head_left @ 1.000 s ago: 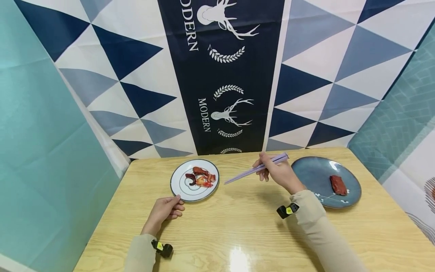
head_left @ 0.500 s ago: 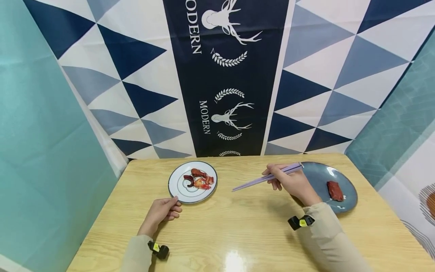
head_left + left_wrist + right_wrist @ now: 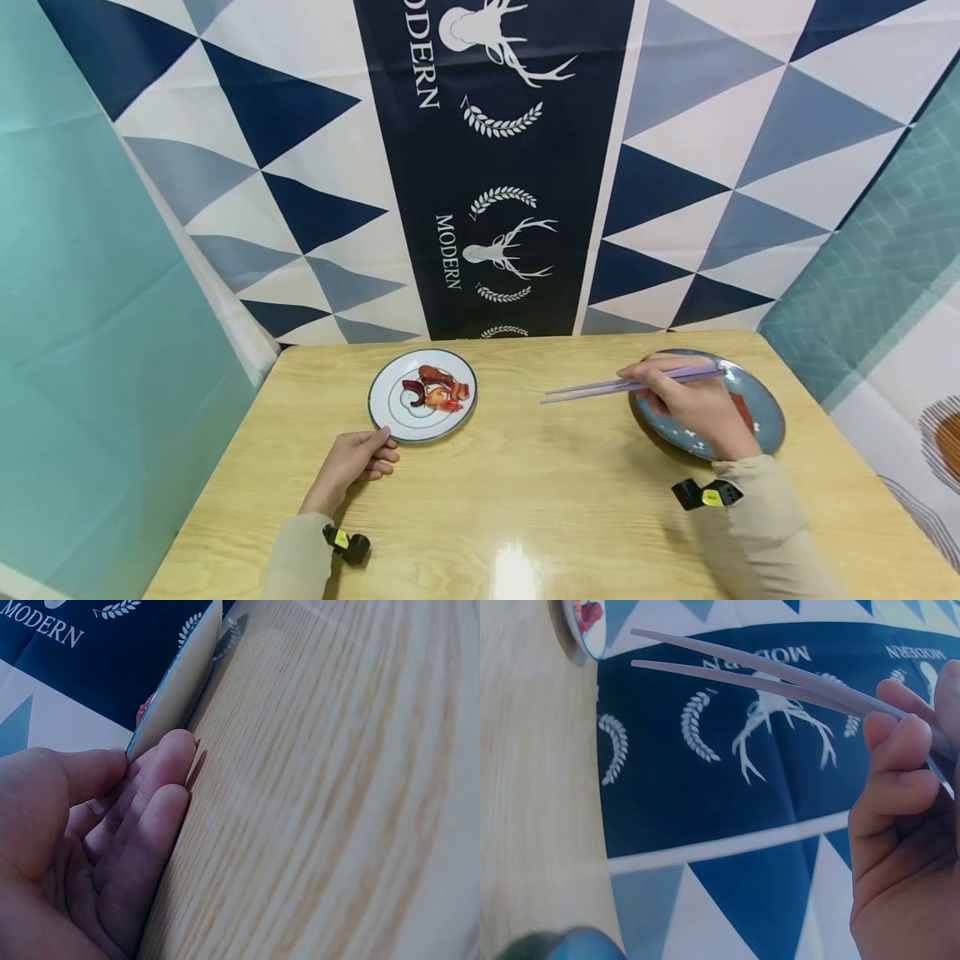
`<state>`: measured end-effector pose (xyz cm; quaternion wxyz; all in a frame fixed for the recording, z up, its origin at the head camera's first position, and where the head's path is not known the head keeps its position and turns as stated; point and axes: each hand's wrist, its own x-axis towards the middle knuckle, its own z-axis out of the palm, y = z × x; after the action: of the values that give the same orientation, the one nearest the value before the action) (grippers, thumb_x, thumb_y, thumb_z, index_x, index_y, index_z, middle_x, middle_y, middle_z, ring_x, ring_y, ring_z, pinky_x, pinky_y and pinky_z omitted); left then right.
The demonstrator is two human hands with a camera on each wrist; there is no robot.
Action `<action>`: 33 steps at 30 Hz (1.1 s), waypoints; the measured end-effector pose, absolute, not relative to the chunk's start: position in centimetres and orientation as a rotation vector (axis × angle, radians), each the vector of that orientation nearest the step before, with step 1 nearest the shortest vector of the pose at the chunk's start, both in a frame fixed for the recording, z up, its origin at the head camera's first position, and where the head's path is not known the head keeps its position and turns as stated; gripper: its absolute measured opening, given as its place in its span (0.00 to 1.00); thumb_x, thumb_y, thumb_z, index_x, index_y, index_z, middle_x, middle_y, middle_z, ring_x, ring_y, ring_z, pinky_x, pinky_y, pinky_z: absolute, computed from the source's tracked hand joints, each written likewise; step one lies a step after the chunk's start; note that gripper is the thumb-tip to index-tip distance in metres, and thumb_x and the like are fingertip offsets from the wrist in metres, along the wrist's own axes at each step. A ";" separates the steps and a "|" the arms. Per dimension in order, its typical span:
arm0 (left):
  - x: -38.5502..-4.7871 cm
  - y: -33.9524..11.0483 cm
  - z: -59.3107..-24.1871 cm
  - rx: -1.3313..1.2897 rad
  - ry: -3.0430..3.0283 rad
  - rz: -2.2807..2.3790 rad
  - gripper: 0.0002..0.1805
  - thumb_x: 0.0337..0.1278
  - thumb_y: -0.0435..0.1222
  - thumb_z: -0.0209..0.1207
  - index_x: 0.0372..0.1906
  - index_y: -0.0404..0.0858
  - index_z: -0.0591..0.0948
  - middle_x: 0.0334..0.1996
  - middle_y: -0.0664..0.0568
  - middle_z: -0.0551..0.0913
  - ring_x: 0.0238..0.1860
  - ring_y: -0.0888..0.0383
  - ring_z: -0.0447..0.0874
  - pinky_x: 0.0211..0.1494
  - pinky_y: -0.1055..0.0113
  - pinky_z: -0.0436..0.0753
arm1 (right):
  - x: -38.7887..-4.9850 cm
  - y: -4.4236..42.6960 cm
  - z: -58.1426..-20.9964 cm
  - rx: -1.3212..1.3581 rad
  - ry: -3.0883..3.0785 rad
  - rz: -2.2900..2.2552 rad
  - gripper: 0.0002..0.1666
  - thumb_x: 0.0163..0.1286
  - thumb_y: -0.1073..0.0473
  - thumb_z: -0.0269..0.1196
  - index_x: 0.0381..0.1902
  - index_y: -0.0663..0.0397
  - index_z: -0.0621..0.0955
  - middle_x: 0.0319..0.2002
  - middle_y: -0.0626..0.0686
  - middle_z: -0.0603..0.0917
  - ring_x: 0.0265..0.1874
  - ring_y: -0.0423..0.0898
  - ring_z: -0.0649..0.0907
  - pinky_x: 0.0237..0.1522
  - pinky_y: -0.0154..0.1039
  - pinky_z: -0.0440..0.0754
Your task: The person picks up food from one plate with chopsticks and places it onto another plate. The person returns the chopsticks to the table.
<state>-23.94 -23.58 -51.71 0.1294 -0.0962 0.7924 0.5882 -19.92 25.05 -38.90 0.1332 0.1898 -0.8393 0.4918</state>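
My left hand (image 3: 352, 462) pinches the near-left rim of a small white plate (image 3: 384, 400), thumb on top and fingers beneath, as the left wrist view shows too. On that plate lie several pieces of food, among them a drumstick (image 3: 435, 375), a shrimp (image 3: 444, 402) and a dark curved piece (image 3: 414, 393). My right hand (image 3: 693, 404) holds a pair of lilac chopsticks (image 3: 588, 392) above the blue plate (image 3: 768, 408). Their tips point left, slightly apart, with nothing between them. A reddish-brown slab of meat (image 3: 741, 412) on the blue plate is partly hidden behind this hand.
Both plates stand toward the back of a light wooden table (image 3: 495, 483). A patterned cloth (image 3: 510, 167) with deer heads and triangles hangs behind its far edge. To the left hangs a teal sheet (image 3: 97, 333).
My right hand has moved rightward with the chopsticks, over the blue plate, and now partly covers the meat. The chopstick tips have spread apart. My left hand keeps its hold on the white plate.
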 end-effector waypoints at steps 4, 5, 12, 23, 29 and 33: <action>-24.0 -23.6 -51.6 -0.290 2.310 1.702 0.22 0.76 0.49 0.56 0.42 0.34 0.88 0.29 0.51 0.89 0.26 0.62 0.88 0.30 0.70 0.87 | -18.9 26.4 -38.6 0.525 -2.400 1.421 0.12 0.79 0.66 0.57 0.44 0.64 0.88 0.14 0.48 0.76 0.12 0.42 0.73 0.17 0.37 0.73; -24.0 -23.6 -51.5 -0.294 2.313 1.698 0.22 0.76 0.49 0.56 0.42 0.34 0.88 0.29 0.51 0.89 0.26 0.62 0.88 0.30 0.70 0.87 | -18.6 26.8 -38.6 0.515 -2.394 1.428 0.12 0.79 0.67 0.57 0.44 0.65 0.87 0.14 0.48 0.76 0.12 0.42 0.73 0.16 0.38 0.71; -24.4 -23.5 -51.4 -0.298 2.320 1.694 0.22 0.76 0.49 0.57 0.41 0.33 0.88 0.29 0.52 0.89 0.26 0.61 0.88 0.31 0.69 0.87 | -16.8 29.8 -38.6 0.440 -2.392 1.387 0.13 0.79 0.69 0.56 0.45 0.67 0.87 0.16 0.48 0.75 0.13 0.44 0.72 0.15 0.40 0.68; -24.0 -23.2 -51.7 -0.301 2.298 1.704 0.22 0.76 0.49 0.57 0.41 0.33 0.88 0.28 0.52 0.89 0.25 0.62 0.88 0.30 0.70 0.87 | -13.6 34.6 -39.1 0.225 -2.364 1.284 0.10 0.75 0.72 0.60 0.45 0.67 0.88 0.19 0.44 0.79 0.16 0.41 0.73 0.16 0.39 0.67; -23.9 -23.4 -51.5 -0.303 2.320 1.678 0.23 0.76 0.51 0.56 0.43 0.34 0.88 0.30 0.51 0.89 0.26 0.62 0.88 0.30 0.70 0.86 | -12.3 36.4 -39.4 0.171 -2.329 1.273 0.11 0.76 0.72 0.58 0.47 0.68 0.86 0.20 0.45 0.79 0.16 0.40 0.75 0.16 0.39 0.68; -23.9 -23.6 -51.4 -0.310 2.322 1.680 0.24 0.76 0.51 0.56 0.44 0.33 0.87 0.30 0.51 0.89 0.26 0.62 0.88 0.30 0.71 0.86 | -12.0 37.3 -39.7 0.126 -2.329 1.287 0.12 0.77 0.70 0.57 0.49 0.65 0.87 0.21 0.45 0.81 0.17 0.40 0.76 0.16 0.39 0.69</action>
<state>-23.88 -23.61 -51.36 0.1290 -0.1067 0.7987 0.5779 -12.02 37.27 -39.67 0.2367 0.0459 -0.8495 0.4693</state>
